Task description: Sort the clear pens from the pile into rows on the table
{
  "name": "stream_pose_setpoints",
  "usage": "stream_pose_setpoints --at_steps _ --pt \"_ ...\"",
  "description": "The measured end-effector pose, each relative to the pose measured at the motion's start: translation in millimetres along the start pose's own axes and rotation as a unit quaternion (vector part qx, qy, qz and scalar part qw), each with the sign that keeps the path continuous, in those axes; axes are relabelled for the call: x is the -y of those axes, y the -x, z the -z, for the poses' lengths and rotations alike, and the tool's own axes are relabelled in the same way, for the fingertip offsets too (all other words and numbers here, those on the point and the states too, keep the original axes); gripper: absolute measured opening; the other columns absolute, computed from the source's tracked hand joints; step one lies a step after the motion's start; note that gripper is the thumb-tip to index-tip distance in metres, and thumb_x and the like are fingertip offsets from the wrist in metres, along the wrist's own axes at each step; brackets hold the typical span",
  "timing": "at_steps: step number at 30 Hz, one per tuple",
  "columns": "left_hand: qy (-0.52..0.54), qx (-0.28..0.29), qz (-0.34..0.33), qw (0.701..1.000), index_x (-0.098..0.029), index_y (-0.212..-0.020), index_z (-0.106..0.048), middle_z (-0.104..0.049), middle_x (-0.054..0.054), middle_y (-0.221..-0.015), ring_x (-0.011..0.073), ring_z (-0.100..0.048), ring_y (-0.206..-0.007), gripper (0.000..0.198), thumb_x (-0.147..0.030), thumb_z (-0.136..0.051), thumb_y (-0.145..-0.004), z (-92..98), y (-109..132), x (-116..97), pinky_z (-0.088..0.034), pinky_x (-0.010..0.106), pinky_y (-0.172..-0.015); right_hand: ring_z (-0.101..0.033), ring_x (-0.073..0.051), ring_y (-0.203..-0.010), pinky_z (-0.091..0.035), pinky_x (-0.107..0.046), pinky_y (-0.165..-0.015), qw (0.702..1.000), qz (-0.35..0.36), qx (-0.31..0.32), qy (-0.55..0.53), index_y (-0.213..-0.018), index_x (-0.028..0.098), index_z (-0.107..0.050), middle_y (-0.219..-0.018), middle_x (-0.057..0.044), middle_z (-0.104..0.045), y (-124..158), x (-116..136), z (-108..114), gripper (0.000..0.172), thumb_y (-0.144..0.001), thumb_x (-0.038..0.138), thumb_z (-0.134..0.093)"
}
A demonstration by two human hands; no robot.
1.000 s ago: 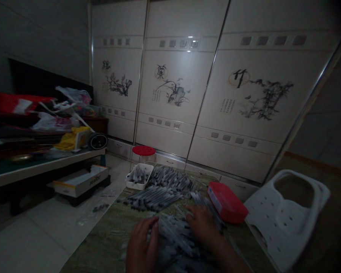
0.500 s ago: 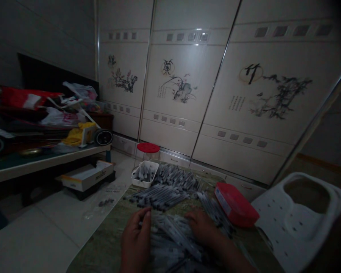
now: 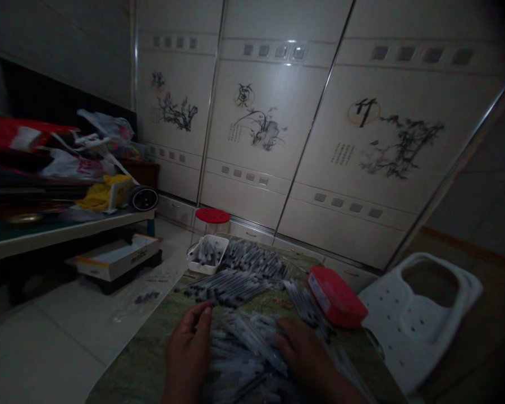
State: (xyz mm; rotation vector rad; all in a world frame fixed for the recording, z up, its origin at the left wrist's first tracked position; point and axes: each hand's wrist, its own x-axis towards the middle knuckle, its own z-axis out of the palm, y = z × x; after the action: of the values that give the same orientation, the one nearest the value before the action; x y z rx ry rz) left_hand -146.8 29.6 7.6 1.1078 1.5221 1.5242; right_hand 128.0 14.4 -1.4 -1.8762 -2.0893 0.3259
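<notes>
A heap of clear pens with dark ends (image 3: 248,342) lies in front of me on the green patterned tabletop (image 3: 147,348). At its left edge is my left hand (image 3: 188,348), thumb and forefinger tips close together in a pinch; anything between them is too dark to make out. My right hand (image 3: 307,350) rests against the heap's right side, thumb and forefinger apart, touching the pens. Beyond them lie a neat row of pens (image 3: 227,286) and a further pile (image 3: 256,260). A white tub (image 3: 202,268) holds more pens at the far left corner.
A red box (image 3: 339,297) stands on the right, with pens (image 3: 305,303) beside it. There is a white plastic chair (image 3: 408,325) at the right. Left are a cluttered bench (image 3: 67,229), an open carton (image 3: 118,261) and a red stool (image 3: 212,215). Sliding wardrobe doors (image 3: 252,196) stand behind.
The view has swung slightly right, so everything sits further left. My right hand has lowered a little against the pens, its thumb and forefinger now showing apart. My left hand keeps its pinch.
</notes>
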Motion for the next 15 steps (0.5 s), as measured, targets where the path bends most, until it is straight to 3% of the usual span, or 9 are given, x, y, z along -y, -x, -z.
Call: stream_pose_setpoints --at_steps 7,15 --pt "-0.007 0.008 0.015 1.0 -0.023 -0.105 -0.072 -0.076 0.007 -0.112 0.0308 -0.065 -0.113 0.041 -0.054 -0.059 -0.082 -7.8 2 1 -0.047 0.039 -0.097 -0.061 -0.026 -0.124 -0.043 -0.036 -0.109 1.0 0.008 -0.005 -0.006 -0.131 0.016 -0.066 -0.135 -0.013 -0.067 1 11 -5 0.044 -0.098 0.035 -0.045" --pt "-0.027 0.003 0.03 0.999 -0.022 -0.103 -0.073 -0.076 0.009 -0.11 0.0344 -0.066 -0.111 0.049 -0.059 -0.058 -0.075 -13.3 -1 -4 -0.051 0.041 -0.094 -0.063 -0.02 -0.12 -0.043 -0.028 -0.105 0.999 -0.025 -0.045 0.018 -0.126 0.021 -0.067 -0.129 -0.008 -0.07 -12 -1 3 0.037 -0.099 0.034 -0.045"
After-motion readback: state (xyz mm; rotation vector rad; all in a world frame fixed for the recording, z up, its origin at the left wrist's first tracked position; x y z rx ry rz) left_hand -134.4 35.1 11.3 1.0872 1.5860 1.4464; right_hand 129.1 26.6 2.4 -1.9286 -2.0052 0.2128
